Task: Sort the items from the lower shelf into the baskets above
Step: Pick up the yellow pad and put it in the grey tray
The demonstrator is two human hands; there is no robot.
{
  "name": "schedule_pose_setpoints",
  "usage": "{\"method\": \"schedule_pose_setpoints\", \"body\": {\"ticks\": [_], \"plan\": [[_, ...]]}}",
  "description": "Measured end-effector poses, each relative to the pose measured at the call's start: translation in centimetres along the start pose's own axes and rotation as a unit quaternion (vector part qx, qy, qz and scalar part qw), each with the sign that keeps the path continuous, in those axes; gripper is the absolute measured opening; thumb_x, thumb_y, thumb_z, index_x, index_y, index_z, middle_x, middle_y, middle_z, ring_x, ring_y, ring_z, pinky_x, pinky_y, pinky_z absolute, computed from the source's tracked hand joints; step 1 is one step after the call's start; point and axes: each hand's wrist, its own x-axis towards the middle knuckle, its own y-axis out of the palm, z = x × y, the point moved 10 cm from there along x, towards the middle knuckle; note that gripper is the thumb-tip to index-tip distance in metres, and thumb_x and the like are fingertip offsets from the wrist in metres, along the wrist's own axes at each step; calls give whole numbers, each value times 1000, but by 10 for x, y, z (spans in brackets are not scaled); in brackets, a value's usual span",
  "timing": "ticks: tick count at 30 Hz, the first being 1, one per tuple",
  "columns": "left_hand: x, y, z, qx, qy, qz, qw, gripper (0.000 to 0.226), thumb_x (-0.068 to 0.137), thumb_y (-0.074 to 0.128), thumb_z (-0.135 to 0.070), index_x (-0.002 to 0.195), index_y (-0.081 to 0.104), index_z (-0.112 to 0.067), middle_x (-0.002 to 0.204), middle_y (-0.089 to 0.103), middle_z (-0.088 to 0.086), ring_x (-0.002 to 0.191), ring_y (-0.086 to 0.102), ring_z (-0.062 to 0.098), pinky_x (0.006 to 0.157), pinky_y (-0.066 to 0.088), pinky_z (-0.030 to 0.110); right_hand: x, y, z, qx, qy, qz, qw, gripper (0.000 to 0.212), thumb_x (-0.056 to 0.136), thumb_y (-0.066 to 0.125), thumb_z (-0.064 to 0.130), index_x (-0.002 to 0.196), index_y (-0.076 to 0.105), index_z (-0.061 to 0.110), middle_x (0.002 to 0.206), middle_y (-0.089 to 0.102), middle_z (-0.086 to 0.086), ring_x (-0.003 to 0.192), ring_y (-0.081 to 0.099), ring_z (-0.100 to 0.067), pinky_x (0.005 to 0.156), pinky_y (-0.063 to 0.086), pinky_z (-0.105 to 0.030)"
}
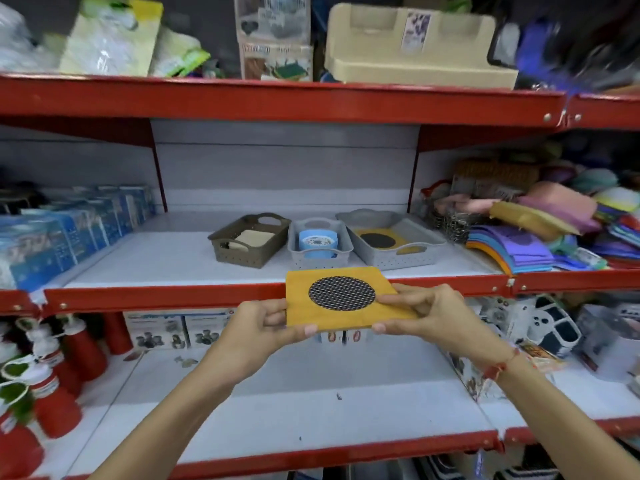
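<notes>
A square yellow pad [332, 318] with a black mesh disc in its middle is held flat in front of the red shelf edge. My left hand [258, 329] grips its left edge and my right hand [427, 315] grips its right edge. On the shelf above stand three baskets. The brown basket [221, 249] holds beige sponges. A small grey basket [296, 256] holds a blue round item [318, 243]. The large grey tray [420, 256] on the right holds another yellow pad [398, 239] with a black disc.
The lower shelf [311, 410] is white with a red front edge. Red bottles [52, 382] stand at its left, boxes [173, 329] at the back, packaged goods [550, 327] at the right. Blue packs [69, 230] and stacked coloured cloths [540, 244] flank the baskets.
</notes>
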Motion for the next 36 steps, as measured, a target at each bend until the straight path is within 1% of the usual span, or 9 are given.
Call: {"method": "schedule_pose_setpoints", "body": {"ticks": [2,5,9,13,19,23,28,33,36], "plan": [[10,1,-17,-2,19,-4,1000,24,76,75,-11,90,69,-29,87,76,-17,86,70,-3,64,47,2,5,-17,6,-6,-15,-12,1000,62,41,81,62,98,74,39,123,64,10,112,51,22,89,43,1],[37,11,-37,9,37,2,999,24,79,73,-11,82,66,-34,80,76,-19,80,70,-3,58,48,3,18,-42,3,-26,-12,-14,999,65,43,79,65,103,72,40,124,68,-2,125,54,-11,105,47,-35],[92,38,-51,51,35,31,998,18,80,74,-17,78,59,-28,81,72,-14,78,68,4,73,47,11,48,-75,-8,-74,-41,3,996,67,51,71,65,112,69,37,101,66,33,129,40,9,92,35,4],[157,59,-48,134,11,38,990,29,82,72,-23,92,64,3,79,54,5,75,49,15,68,37,29,89,-109,-27,-120,-43,9,992,55,67,62,64,116,65,41,127,59,26,122,44,15,99,35,-3],[232,84,-38,326,-9,19,945,40,91,56,-41,81,57,-2,75,57,11,72,54,27,66,41,34,151,-139,-75,-151,-39,17,988,41,73,59,60,111,66,45,73,69,34,76,62,21,65,44,2],[255,97,-24,372,-13,31,928,39,95,49,-40,108,58,-4,107,66,16,94,62,29,87,50,41,178,-138,-101,-170,-37,52,983,37,73,57,65,109,62,56,102,68,32,95,60,18,78,45,0],[278,107,-12,443,-32,67,893,38,97,44,-40,109,59,-7,108,63,12,96,60,24,87,47,34,208,-132,-118,-242,-32,102,964,37,84,59,50,121,59,44,107,62,28,84,59,15,69,40,1],[305,114,-1,547,-34,98,831,27,95,52,-28,104,62,-4,106,63,15,86,56,23,76,44,30,228,-113,-133,-346,-57,136,927,38,85,63,41,120,65,26,126,66,5,112,63,-11,103,47,-29],[317,121,-4,593,-12,91,800,19,90,53,-8,99,62,6,106,65,25,94,62,36,75,48,39,234,-99,-134,-372,-92,147,912,27,85,67,34,111,71,26,118,70,10,106,65,-6,100,48,-22]]}}
